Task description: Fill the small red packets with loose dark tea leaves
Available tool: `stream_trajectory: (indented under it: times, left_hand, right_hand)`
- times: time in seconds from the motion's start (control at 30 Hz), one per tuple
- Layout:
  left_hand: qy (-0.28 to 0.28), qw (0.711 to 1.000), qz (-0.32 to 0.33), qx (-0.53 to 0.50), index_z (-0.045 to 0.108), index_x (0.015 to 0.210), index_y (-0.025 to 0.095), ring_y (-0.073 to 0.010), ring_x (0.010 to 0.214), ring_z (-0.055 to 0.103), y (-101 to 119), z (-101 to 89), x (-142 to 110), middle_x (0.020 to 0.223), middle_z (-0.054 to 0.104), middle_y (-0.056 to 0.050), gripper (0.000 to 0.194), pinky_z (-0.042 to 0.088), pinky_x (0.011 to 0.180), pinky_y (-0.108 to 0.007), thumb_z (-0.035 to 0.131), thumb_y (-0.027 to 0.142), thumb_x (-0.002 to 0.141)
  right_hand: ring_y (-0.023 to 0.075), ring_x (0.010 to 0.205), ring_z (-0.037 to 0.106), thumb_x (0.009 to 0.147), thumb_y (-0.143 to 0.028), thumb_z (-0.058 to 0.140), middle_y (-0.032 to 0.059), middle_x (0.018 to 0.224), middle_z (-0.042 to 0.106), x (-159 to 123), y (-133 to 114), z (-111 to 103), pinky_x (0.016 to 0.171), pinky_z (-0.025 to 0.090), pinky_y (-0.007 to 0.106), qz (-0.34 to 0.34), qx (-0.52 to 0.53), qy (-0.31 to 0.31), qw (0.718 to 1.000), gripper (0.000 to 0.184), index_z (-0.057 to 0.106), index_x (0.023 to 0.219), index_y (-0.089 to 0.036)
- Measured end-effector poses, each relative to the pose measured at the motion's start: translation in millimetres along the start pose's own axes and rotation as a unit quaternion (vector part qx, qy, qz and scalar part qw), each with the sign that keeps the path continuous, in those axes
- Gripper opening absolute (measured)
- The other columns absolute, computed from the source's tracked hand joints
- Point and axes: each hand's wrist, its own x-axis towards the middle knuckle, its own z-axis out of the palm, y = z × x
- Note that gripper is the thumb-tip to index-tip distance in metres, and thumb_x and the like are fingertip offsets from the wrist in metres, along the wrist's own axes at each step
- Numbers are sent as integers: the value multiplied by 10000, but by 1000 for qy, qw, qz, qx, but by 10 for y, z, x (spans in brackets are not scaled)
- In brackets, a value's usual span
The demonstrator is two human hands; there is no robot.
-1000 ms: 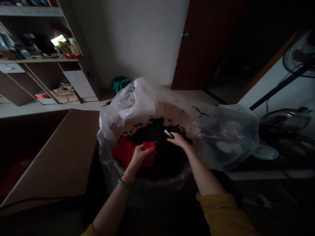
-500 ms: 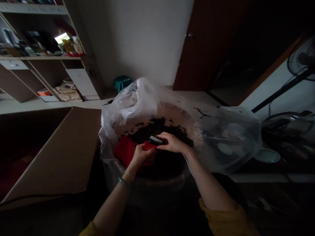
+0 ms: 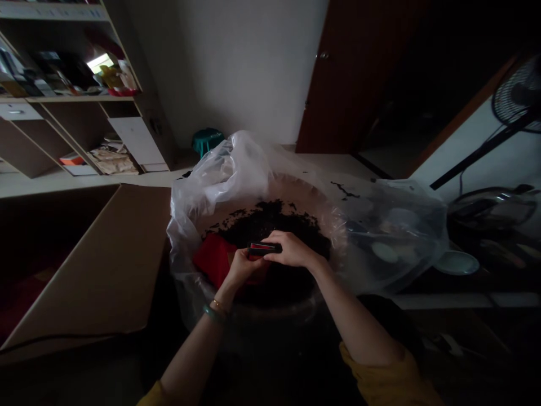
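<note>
Small block (image 3: 262,247): flat, dark and oblong, with a red stripe along its top face; between both hands, above the dark heap, its long axis lying almost level across the view, one end toward each hand. Probably a small packet or card case, though the dim light hides the detail.

Left hand (image 3: 240,268): narrow grip, fingers closed up against the block's left end, with a thin gold bangle and a green bangle on the wrist (image 3: 213,313).

Right hand (image 3: 291,250): narrow grip, fingers curled over the block's right end from above, knuckles up.

Red sheet (image 3: 211,260): soft and matte, just under the left hand, lying against the inner side of the tub, folded or crumpled.

Dark crumbs (image 3: 270,223): coarse, loose and nearly black, heaped in the tub beneath both hands, with scattered bits on the pale inner wall.

Round tub (image 3: 274,189): wide and pale-rimmed, lined with a plastic bag (image 3: 220,186), thin and see-through, bunched up at the far left and spread out to the right.

Surroundings: cardboard box flap (image 3: 84,265) to the left, wooden shelves (image 3: 71,98) beyond, pale plate (image 3: 456,263) and electric fan (image 3: 515,93) to the right.
</note>
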Motion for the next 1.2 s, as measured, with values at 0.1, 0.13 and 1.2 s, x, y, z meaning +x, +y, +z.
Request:
stream_trajectory:
  times: [0.1,0.13,1.2]
  left_hand:
    - [12,1000,-18,-5,677,606,105,-95,488,521,-23,9,5,533,632,14,267,392,492,-193,805,291,462]
    - [15,1000,-24,-5,668,597,105,-90,477,512,-23,9,5,521,624,19,267,384,483,-190,804,289,459]
    - [4,1000,-26,0,639,581,108,-75,491,485,0,-57,7,535,595,24,267,374,467,-176,793,299,475]
  right_hand:
    - [178,866,624,751,-222,710,47,939,666,19,-57,60,809,477,302,7,-2,14,1000,286,706,1037,-213]
    - [175,863,625,756,-213,705,45,933,666,23,-69,76,807,476,297,9,-7,17,1000,271,710,1027,-212]
    - [183,881,642,725,-216,736,54,956,670,44,-51,182,817,494,304,24,4,53,998,316,704,1039,-201]
